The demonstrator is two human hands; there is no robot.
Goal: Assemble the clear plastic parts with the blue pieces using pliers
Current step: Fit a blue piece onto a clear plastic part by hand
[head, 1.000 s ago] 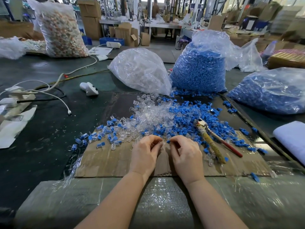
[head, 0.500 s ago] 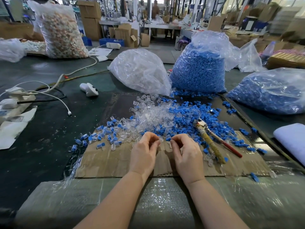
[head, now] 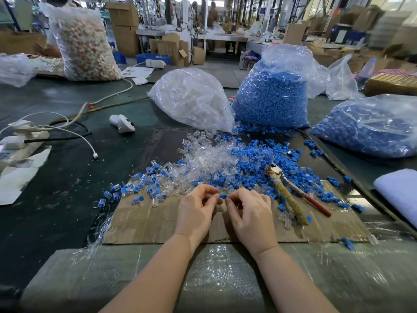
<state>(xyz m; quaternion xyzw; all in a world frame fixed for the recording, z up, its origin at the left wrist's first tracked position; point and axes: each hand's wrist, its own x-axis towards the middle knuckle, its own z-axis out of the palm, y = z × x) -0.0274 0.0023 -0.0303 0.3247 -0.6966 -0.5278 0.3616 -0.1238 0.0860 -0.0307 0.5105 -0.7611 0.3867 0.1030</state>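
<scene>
Change: both hands have lifted slightly off the cardboard and drawn closer since a second ago, and a blue piece now shows between their fingertips; the bags, pile and pliers lie as before.
Table (head: 67,181): dark green surface filling the frame, with bubble wrap along the lower edge.
Bags: a clear bag of blue pieces (head: 270,98) stands upper centre-right, a bag of clear parts (head: 191,98) leans just left of it, a second blue bag (head: 370,127) lies at the right edge, and a bag of pale mixed parts (head: 85,41) stands upper left.
Cardboard sheet (head: 146,222): flat at centre, under the hands.
Loose pile (head: 214,161): clear parts and blue pieces mixed, spread between the bags and the hands, crowding the space just beyond the fingers.
Pliers (head: 291,195): lying on the pile's right side, right of the right hand, untouched.
Left hand (head: 196,211): fingers curled, tips pinched together; whether they grip a clear part cannot be told.
Right hand (head: 250,213): fingers curled, tips pinching the blue piece (head: 223,196) at frame centre.
Cables (head: 74,129): white and black, centre left, beside a white handheld device (head: 123,123).
</scene>
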